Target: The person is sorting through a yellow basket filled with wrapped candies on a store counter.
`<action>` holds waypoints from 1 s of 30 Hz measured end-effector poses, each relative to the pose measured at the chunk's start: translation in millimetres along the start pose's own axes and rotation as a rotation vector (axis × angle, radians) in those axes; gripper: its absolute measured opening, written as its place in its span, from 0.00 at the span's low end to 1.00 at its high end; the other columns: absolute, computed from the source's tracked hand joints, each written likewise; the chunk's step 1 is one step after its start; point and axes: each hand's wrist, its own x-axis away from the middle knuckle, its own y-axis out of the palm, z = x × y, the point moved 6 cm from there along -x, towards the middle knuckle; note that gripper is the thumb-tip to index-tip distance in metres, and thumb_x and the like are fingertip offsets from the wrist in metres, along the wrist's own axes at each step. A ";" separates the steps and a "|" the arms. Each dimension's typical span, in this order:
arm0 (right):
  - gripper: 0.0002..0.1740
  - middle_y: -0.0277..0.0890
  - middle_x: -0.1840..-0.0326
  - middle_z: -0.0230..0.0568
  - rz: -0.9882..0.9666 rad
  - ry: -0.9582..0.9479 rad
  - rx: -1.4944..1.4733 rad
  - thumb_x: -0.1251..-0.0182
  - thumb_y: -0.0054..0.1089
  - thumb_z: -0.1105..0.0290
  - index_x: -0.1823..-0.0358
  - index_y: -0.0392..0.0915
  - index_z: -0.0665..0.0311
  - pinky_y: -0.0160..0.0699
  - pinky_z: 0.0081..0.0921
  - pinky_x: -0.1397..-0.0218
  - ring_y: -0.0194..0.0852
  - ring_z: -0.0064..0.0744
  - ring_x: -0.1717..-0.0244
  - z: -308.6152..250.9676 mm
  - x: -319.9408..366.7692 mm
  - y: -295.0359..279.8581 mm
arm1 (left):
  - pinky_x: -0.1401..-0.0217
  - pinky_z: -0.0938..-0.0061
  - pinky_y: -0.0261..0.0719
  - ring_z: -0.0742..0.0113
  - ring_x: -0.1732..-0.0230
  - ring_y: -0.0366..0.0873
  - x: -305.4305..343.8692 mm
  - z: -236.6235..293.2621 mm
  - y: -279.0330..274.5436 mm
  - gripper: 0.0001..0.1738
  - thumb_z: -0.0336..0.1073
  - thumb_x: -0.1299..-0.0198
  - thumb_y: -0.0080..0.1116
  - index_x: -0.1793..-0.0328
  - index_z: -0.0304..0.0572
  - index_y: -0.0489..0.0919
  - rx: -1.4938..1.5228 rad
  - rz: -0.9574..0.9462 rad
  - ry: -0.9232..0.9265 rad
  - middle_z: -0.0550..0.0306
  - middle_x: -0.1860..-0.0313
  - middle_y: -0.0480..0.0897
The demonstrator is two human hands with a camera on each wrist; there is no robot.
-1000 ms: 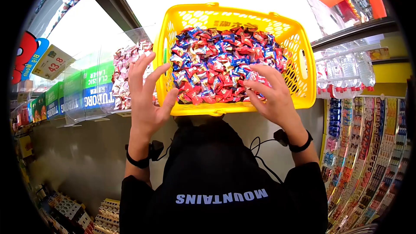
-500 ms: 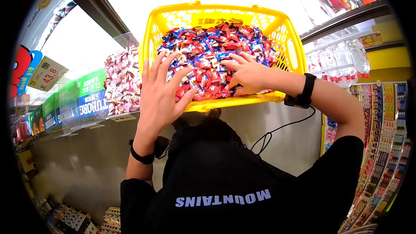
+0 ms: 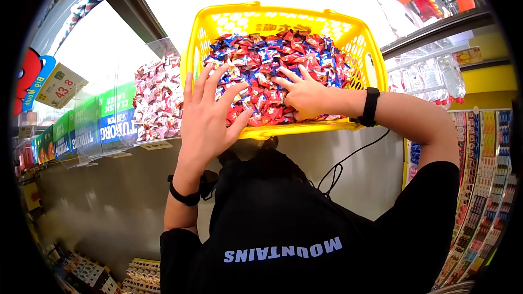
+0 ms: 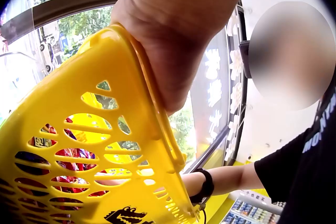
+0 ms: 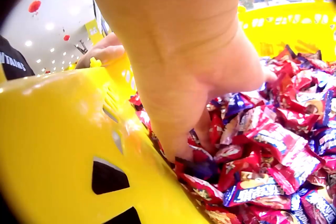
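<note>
A yellow plastic basket (image 3: 272,10) is heaped with red and blue wrapped candies (image 3: 272,60). My left hand (image 3: 210,114) lies with spread straight fingers over the basket's near left rim, fingertips on the candies. In the left wrist view my left hand (image 4: 168,50) presses its palm against the basket's (image 4: 79,103) rim. My right hand (image 3: 302,95) reaches in from the right and lies flat on the pile, fingers spread. The right wrist view shows my right hand (image 5: 178,61) pushed into the candies (image 5: 273,145) beside the yellow wall (image 5: 52,129).
Left of the basket stands a clear bin of pink and white candies (image 3: 155,100), then green and blue Tuborg boxes (image 3: 103,120) and a 43.8 price tag (image 3: 57,84). Water bottles (image 3: 436,79) stand at the right, with racks of small goods (image 3: 479,185) beyond.
My right hand has moved from the near rim into the basket and now lies on the candies, forearm swung across. My left hand has shifted right onto the rim and pile.
</note>
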 end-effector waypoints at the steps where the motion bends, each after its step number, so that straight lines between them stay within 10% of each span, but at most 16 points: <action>1: 0.17 0.51 0.07 0.50 -0.002 -0.001 0.000 0.44 0.78 0.53 0.54 0.96 0.48 0.45 0.87 0.17 0.32 0.66 0.05 -0.2 -1.0 0.7 | 0.10 0.37 0.52 0.43 0.14 0.63 0.2 0.1 -0.1 0.24 0.50 0.36 0.74 0.36 0.54 0.87 -0.001 0.001 0.000 0.47 0.23 0.76; 12: 0.20 0.57 0.11 0.48 -0.137 -0.079 -0.051 0.45 0.81 0.46 0.56 0.95 0.48 0.52 0.85 0.20 0.39 0.59 0.07 6.2 -4.3 -12.0 | 0.10 0.38 0.52 0.42 0.15 0.63 0.3 0.3 0.2 0.24 0.49 0.36 0.73 0.36 0.55 0.87 -0.014 -0.005 0.004 0.47 0.23 0.76; 23: 0.18 0.63 0.14 0.49 0.070 -0.134 -0.024 0.42 0.81 0.51 0.55 0.94 0.51 0.73 0.56 0.27 0.57 0.55 0.14 2.9 6.3 -16.4 | 0.09 0.40 0.51 0.40 0.16 0.65 -0.5 -0.5 -0.6 0.25 0.48 0.36 0.73 0.33 0.56 0.87 0.005 -0.032 -0.026 0.48 0.21 0.76; 30: 0.14 0.61 0.12 0.49 -0.015 -0.100 -0.132 0.44 0.81 0.57 0.58 0.93 0.50 0.67 0.66 0.22 0.52 0.60 0.10 -1.4 1.0 -10.7 | 0.09 0.39 0.51 0.40 0.16 0.65 -0.5 0.0 0.5 0.25 0.48 0.37 0.74 0.33 0.56 0.87 0.009 -0.032 -0.030 0.48 0.22 0.76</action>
